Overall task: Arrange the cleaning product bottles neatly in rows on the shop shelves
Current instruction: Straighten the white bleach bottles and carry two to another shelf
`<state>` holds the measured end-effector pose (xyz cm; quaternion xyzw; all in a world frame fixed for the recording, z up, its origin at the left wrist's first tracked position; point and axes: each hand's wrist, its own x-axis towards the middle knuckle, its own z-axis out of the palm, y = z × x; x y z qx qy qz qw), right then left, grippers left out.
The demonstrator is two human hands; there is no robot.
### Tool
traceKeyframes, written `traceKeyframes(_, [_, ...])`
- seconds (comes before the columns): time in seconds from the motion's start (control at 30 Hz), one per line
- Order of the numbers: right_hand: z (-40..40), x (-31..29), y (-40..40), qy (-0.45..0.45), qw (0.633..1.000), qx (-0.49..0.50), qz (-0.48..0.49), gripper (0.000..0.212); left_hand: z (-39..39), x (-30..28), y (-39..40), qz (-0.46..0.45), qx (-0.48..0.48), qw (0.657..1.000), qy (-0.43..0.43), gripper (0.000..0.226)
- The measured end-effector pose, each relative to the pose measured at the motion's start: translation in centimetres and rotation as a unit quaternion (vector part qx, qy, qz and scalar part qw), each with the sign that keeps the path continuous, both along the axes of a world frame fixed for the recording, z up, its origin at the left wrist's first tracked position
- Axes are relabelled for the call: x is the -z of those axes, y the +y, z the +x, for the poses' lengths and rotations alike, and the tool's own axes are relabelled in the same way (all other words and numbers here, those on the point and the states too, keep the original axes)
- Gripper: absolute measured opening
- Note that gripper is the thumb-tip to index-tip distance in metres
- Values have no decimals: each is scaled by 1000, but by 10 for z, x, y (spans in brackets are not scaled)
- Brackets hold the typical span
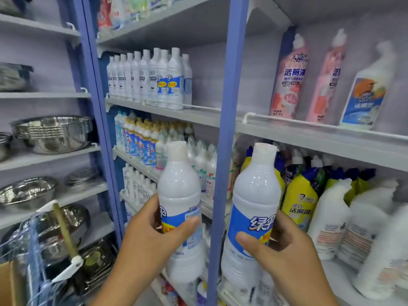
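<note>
My left hand (150, 235) grips a white bottle with a blue label (180, 191), held upright in front of the shelves. A second, matching white bottle (254, 195) stands upright in my right hand (284, 246). Both bottles have white caps and sit side by side at chest height. On the upper middle shelf (205, 111), a row of the same white bottles (150, 78) fills the left part; the right part of that shelf is bare.
A blue upright post (229, 107) divides the shelf bays. Pink bottles (289, 80) and a white one stand upper right. Yellow and white bottles (302, 199) crowd the lower right shelf. Steel bowls (53, 133) fill the left shelves. A cardboard box corner (8, 286) sits bottom left.
</note>
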<state>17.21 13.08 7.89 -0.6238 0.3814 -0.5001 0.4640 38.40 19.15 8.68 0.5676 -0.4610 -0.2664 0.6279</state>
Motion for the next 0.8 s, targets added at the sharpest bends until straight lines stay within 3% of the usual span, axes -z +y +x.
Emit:
traceKeyframes(0.17, [32,-28,-46,-27,998,-19,-53,60,26,-30,-49,-35,-19,999,-2,32])
traceKeyframes(0.4, [83,-50,-99,-22,995,-31,-88,63,74,-66,-105,-52,-6,999,-2,42])
traceKeyframes(0.53, [109,-65,-118,18,994,-23,-101,70,108,-78,-148,-73,23,997,3,27])
traceKeyframes(0.7, [156,-83,-140,18,994,47,-97,78,159,-100,-203,-103,118,988,4,40])
traceKeyframes(0.8, [187,-102,-155,2,993,80,-86,60,186,-124,-235,-133,161,978,-23,46])
